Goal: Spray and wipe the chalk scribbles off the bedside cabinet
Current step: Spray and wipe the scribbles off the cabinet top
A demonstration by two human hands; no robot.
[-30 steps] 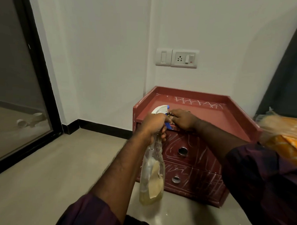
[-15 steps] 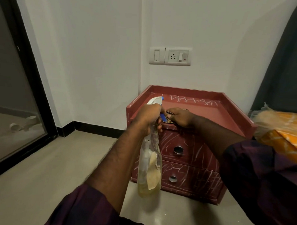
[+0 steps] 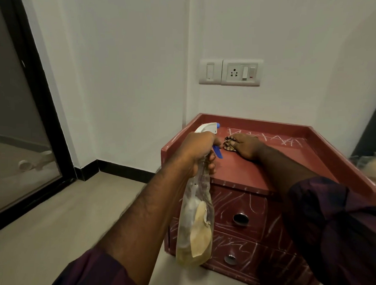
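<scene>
Yellowish liquid (image 3: pixel 185 255) in spray bottle (image 3: pixel 195 224), left fingers (image 3: pixel 211 159) clamped round it; right fingers (image 3: pixel 234 140) clutch cloth (image 3: pixel 227 145)

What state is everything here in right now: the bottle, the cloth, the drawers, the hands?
Spray bottle: upright, partly filled, gripped at the neck by left hand.
Cloth: crumpled, held on the cabinet top by right hand.
Cabinet top: chalk zigzag along the back unwiped.
Upper drawer: shut, scribbled.
Lower drawer: shut, scribbled.

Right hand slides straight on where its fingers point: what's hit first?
Probably the raised left rim of the cabinet: the right hand, holding the cloth, points left across the top. The spray bottle looks nearer the camera, but depth is unclear.
</scene>
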